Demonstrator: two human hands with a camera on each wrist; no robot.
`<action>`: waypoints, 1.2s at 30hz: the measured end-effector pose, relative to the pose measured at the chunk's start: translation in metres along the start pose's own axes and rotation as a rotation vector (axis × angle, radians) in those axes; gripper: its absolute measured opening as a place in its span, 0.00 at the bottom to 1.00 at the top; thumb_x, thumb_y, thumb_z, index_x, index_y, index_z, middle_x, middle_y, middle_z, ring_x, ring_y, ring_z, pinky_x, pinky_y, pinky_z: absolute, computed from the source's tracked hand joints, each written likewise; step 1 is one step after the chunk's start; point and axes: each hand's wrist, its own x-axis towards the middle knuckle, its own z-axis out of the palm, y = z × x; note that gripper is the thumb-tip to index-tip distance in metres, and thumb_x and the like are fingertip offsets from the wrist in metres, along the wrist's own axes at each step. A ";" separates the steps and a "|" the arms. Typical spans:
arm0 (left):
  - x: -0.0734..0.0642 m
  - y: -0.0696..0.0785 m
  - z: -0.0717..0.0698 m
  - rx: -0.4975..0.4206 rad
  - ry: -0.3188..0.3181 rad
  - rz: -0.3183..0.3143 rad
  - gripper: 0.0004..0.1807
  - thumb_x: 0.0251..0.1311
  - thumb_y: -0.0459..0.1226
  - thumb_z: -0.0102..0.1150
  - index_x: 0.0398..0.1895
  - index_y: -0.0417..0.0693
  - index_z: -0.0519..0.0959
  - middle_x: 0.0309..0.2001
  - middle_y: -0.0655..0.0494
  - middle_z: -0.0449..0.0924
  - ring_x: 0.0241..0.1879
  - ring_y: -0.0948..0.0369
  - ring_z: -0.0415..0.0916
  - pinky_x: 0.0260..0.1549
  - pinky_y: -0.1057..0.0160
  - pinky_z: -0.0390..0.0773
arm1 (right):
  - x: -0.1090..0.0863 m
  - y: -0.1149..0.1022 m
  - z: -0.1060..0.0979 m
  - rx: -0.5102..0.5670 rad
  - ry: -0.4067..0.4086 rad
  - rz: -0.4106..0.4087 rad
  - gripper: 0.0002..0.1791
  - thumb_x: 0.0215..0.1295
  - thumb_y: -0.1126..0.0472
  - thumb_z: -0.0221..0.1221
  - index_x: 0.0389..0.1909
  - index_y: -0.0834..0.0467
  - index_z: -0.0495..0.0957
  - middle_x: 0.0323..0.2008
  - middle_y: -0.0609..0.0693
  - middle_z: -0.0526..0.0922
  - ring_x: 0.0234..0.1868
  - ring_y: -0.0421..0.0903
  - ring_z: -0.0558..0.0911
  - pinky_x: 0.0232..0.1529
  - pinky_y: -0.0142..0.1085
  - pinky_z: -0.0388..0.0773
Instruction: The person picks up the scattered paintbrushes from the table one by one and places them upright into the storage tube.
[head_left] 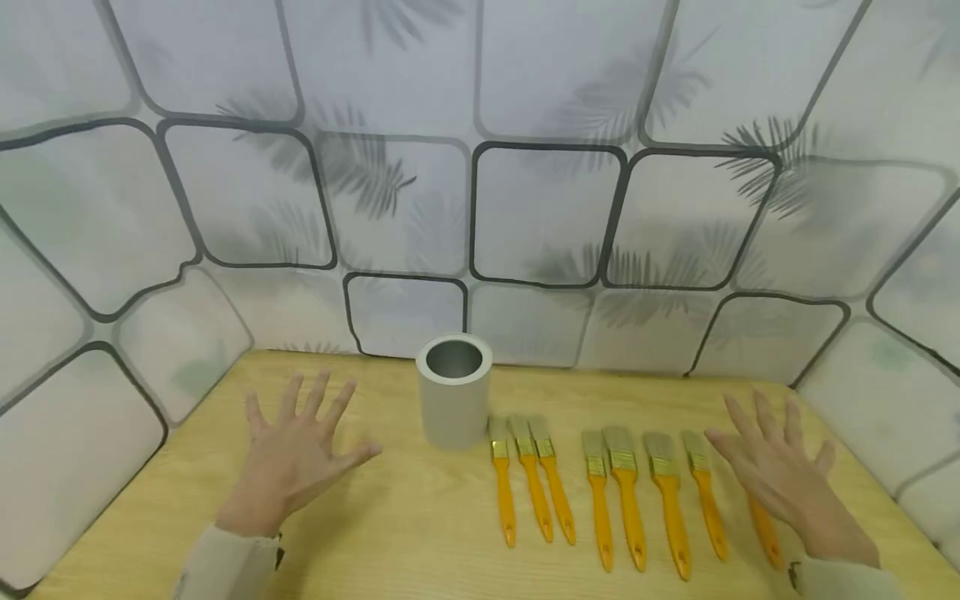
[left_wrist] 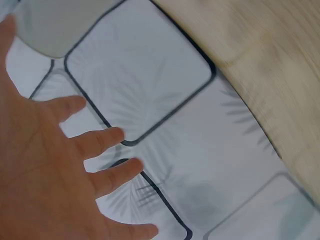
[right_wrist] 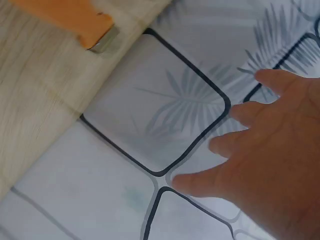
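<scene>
My left hand [head_left: 288, 458] is spread over the left side of the table, fingers apart and holding nothing. To its right a grey-white cylindrical holder [head_left: 454, 408] stands upright, dark inside. Several paintbrushes with orange handles [head_left: 632, 517] and pale bristles lie in a row to the right of the holder, bristles pointing away from me. The leftmost brush [head_left: 501, 479] has its bristles right by the holder's base. My right hand [head_left: 783, 475], also spread, hovers over the rightmost brush [head_left: 765, 529] and hides its bristle end. Part of an orange handle [right_wrist: 75, 20] shows in the right wrist view.
The light wooden table [head_left: 397, 533] meets a wall covering [head_left: 547, 217] with dark outlined squares and grey leaf prints at the back and both sides. In the left wrist view the table edge [left_wrist: 245, 100] runs diagonally beside that covering.
</scene>
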 end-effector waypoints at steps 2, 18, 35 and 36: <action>-0.002 0.004 0.001 0.012 0.033 0.015 0.48 0.63 0.69 0.53 0.76 0.47 0.65 0.70 0.36 0.68 0.67 0.35 0.64 0.59 0.18 0.51 | 0.000 0.001 -0.002 0.037 -0.015 -0.002 0.41 0.82 0.41 0.35 0.79 0.67 0.43 0.75 0.78 0.36 0.71 0.82 0.32 0.51 0.87 0.34; 0.027 0.014 0.028 -0.776 -0.201 -0.073 0.36 0.67 0.45 0.65 0.72 0.35 0.66 0.65 0.29 0.70 0.62 0.33 0.70 0.54 0.34 0.74 | 0.010 0.007 -0.017 0.092 0.120 -0.073 0.24 0.75 0.56 0.59 0.51 0.77 0.75 0.39 0.69 0.84 0.34 0.62 0.86 0.29 0.49 0.84; 0.048 0.043 0.053 -1.076 -0.247 -0.127 0.48 0.59 0.35 0.71 0.78 0.38 0.53 0.72 0.26 0.57 0.67 0.30 0.62 0.60 0.33 0.69 | 0.011 0.020 -0.028 0.330 -0.025 0.043 0.28 0.79 0.58 0.54 0.56 0.84 0.65 0.42 0.76 0.80 0.36 0.61 0.86 0.30 0.42 0.86; 0.049 0.045 0.056 -1.093 -0.245 -0.128 0.49 0.59 0.35 0.72 0.78 0.38 0.53 0.72 0.26 0.57 0.67 0.30 0.62 0.60 0.33 0.69 | 0.011 0.021 -0.029 0.338 -0.031 0.048 0.28 0.79 0.58 0.53 0.56 0.85 0.65 0.43 0.77 0.80 0.37 0.62 0.86 0.30 0.42 0.86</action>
